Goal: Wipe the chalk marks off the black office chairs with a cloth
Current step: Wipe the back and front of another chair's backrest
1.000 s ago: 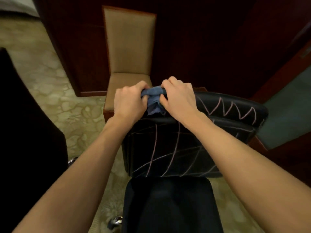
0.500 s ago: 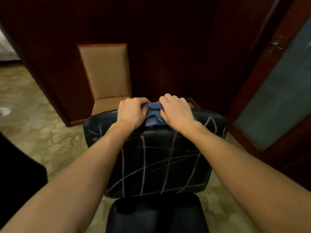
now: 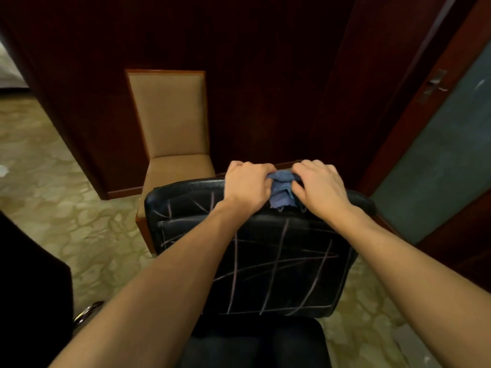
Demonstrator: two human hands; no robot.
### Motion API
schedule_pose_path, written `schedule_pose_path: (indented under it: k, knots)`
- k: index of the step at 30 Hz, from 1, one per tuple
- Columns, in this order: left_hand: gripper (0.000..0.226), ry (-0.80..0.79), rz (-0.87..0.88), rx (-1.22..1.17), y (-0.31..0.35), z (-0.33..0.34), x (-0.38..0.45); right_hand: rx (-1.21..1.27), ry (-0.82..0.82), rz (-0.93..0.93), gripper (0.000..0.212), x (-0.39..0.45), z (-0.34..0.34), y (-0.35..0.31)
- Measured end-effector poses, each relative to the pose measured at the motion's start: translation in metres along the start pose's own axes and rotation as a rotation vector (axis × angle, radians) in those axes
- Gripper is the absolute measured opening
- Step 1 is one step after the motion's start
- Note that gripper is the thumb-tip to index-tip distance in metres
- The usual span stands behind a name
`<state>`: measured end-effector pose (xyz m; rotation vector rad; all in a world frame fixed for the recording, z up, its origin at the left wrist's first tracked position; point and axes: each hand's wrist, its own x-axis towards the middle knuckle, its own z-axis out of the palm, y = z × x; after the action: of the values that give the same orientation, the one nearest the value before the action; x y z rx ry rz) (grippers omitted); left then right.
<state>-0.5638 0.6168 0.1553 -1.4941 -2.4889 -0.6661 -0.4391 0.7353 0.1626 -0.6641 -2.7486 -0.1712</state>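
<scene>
A black office chair stands right in front of me, its backrest crossed by pale chalk lines. A bunched blue cloth lies on the top edge of the backrest. My left hand grips the cloth's left side, and my right hand grips its right side. Both hands rest on the backrest's top rim with fingers curled over the far edge. The chair's seat shows below, dark and without visible marks.
A tan upholstered wooden chair stands behind the office chair against dark wood panelling. A door with a frosted pane and metal handle is at the right. Another black chair fills the lower left. The floor is patterned beige.
The view has swung, so the office chair's backrest now shows more squarely and further right. Both hands keep their hold on the cloth at the backrest's top.
</scene>
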Motion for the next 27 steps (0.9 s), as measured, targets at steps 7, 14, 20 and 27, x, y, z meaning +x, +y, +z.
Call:
schedule_pose_path:
  k: [7, 14, 20, 27]
  knots:
    - [0.026, 0.160, -0.198, 0.105, -0.120, -0.035, -0.060, 0.112, 0.020, -0.196, 0.012, 0.051, 0.022, -0.137]
    - [0.024, 0.110, -0.267, 0.136, -0.137, -0.047, -0.063, 0.114, 0.080, -0.180, 0.017, 0.052, 0.029, -0.165]
    - [0.030, 0.110, -0.097, 0.210, -0.052, -0.025, -0.036, 0.166, 0.061, -0.188, 0.020, 0.022, 0.017, -0.071]
    - [0.018, 0.054, 0.136, 0.236, 0.080, 0.028, 0.017, 0.199, 0.140, -0.007, 0.019, -0.037, 0.012, 0.068]
